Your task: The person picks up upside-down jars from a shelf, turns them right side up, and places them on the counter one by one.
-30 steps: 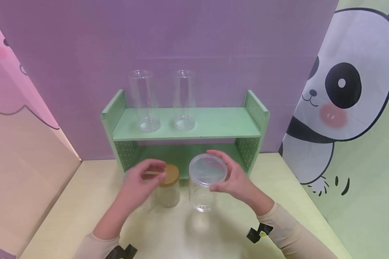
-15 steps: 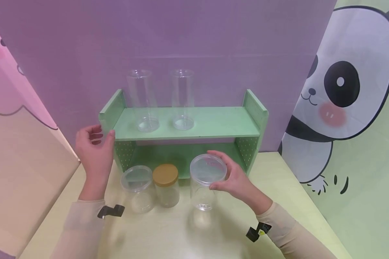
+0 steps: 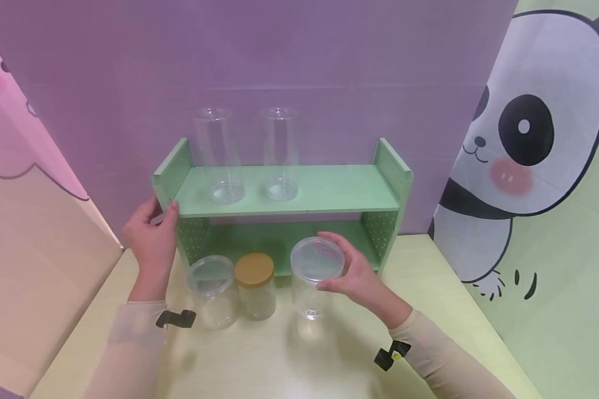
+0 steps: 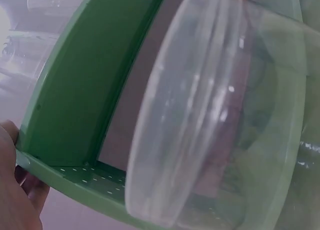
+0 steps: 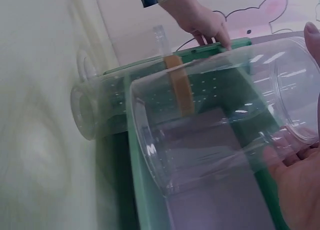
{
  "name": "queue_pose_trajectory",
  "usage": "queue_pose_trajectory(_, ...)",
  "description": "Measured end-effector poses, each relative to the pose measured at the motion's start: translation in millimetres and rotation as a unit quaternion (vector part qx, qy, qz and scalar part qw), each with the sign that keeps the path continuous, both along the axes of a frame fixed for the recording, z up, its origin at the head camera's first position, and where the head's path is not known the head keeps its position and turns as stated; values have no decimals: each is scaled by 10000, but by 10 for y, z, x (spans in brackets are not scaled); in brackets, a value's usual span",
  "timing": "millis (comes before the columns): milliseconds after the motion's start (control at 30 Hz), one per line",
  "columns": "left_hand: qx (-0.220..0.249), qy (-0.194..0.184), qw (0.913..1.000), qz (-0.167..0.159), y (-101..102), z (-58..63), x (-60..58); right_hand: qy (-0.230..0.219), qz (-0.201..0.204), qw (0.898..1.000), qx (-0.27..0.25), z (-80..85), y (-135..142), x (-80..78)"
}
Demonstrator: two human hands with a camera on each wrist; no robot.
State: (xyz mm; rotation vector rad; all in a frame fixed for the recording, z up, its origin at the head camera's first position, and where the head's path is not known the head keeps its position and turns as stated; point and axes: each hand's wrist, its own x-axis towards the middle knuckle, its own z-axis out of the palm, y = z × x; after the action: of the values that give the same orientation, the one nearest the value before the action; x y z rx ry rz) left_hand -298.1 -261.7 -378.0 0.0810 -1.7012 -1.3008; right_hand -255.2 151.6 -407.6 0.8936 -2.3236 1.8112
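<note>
My left hand (image 3: 152, 238) grips the left side panel of the green two-tier shelf (image 3: 339, 188), thumb at its front edge and fingers behind. In the left wrist view part of that hand (image 4: 15, 185) shows on the panel's edge. My right hand (image 3: 361, 280) holds a clear jar (image 3: 306, 296) by its lid end, in front of the lower tier. The right wrist view shows this jar (image 5: 205, 125) close up, tilted across the picture. On the table in front of the shelf stand a clear-lidded jar (image 3: 212, 280) and a jar with a brown lid (image 3: 254, 271), side by side.
Two tall clear cylinders (image 3: 217, 149) stand on the left half of the upper tier. A purple backdrop (image 3: 329, 66) rises behind the shelf. Printed panels flank the pale wooden table (image 3: 259, 366), with a panda (image 3: 529, 127) on the right one.
My left hand has moved left from the two jars on the table to the shelf's left side panel and now grips it. The right hand keeps its jar, with only a slight shift.
</note>
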Motion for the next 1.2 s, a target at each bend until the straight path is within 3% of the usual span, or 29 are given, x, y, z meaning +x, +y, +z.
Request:
queue_pose_trajectory(267, 184, 111, 9994, -260, -32, -69, -20, -154, -175, 9997, 112, -172, -173, -136)
queue_pose_trajectory(500, 329, 106, 9989, -309, 103, 61, 110, -586, -312, 9978, -28, -420, -272, -283)
queue_pose_trajectory(767, 290, 121, 9992, -235, 0, -73, -18, -716, -405, 9966, -29, -654, -336, -394)
queue_pose_trajectory(1200, 270, 54, 9994, -229, -18, -101, -38, -780, -344, 9963, 145, -825, -425, -388)
